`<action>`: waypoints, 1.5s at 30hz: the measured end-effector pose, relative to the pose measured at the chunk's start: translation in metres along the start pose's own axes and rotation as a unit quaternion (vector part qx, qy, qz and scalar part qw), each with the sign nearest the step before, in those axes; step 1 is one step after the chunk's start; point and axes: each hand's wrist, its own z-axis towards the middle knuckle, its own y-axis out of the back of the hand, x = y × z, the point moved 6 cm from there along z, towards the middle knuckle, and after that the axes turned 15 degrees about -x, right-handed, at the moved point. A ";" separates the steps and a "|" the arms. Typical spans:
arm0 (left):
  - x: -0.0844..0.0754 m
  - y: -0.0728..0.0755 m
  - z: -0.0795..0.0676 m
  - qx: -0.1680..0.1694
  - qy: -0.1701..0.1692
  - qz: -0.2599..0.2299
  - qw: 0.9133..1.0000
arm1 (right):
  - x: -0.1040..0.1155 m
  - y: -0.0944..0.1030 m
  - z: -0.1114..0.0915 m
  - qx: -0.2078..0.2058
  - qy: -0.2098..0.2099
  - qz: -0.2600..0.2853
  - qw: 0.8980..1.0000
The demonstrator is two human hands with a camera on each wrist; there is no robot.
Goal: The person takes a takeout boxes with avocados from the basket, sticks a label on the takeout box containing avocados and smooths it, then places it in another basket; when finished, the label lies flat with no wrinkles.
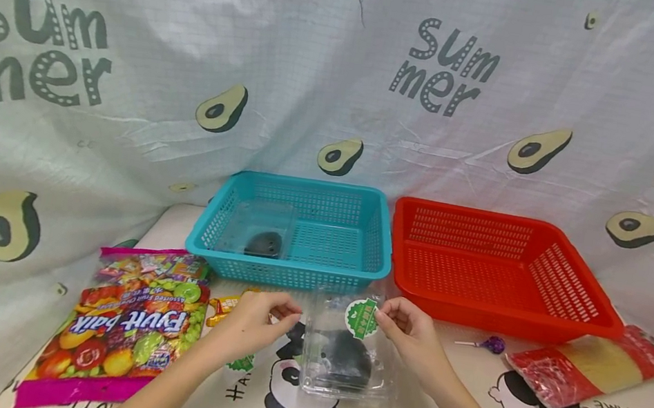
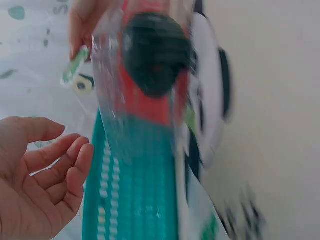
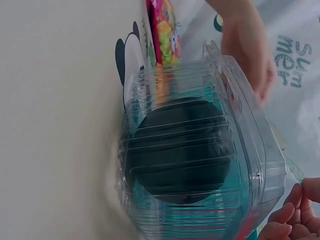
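Note:
A clear plastic clamshell box [image 1: 313,369] with a dark, avocado-like oval [image 3: 180,150] inside is in front of me, between my hands. By its right edge my right hand [image 1: 415,338] pinches a green round sticker [image 1: 361,318], which stands off the box's surface in the left wrist view. To the left of the box, my left hand [image 1: 260,323] holds nothing, its fingers loosely bent and apart from the plastic. The blue basket [image 1: 286,273] behind contains a similar clear box [image 1: 236,226] with a dark oval [image 1: 263,244] in it.
A red basket [image 1: 505,320] stands right of the blue one. Bright fruit candy bags [image 1: 126,336] lie at left, beside a small yellow packet [image 1: 223,306] and another green sticker [image 1: 242,363]. At right are a purple lollipop [image 1: 494,344] and a red-and-yellow packet [image 1: 593,367].

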 end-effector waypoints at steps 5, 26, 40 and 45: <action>-0.030 -0.022 0.011 0.012 -0.020 -0.039 0.999 | 0.001 -0.005 -0.001 0.007 -0.018 0.005 1.000; -0.033 -0.041 0.018 -0.085 -0.047 0.078 0.992 | -0.009 -0.017 0.012 -0.034 0.061 -0.149 0.986; -0.046 -0.049 0.015 -0.153 -0.156 0.196 0.956 | -0.008 -0.017 0.010 -0.089 0.130 -0.247 0.956; -0.046 -0.051 0.012 -0.142 -0.216 0.184 0.948 | -0.006 -0.017 0.009 -0.095 0.186 -0.255 0.944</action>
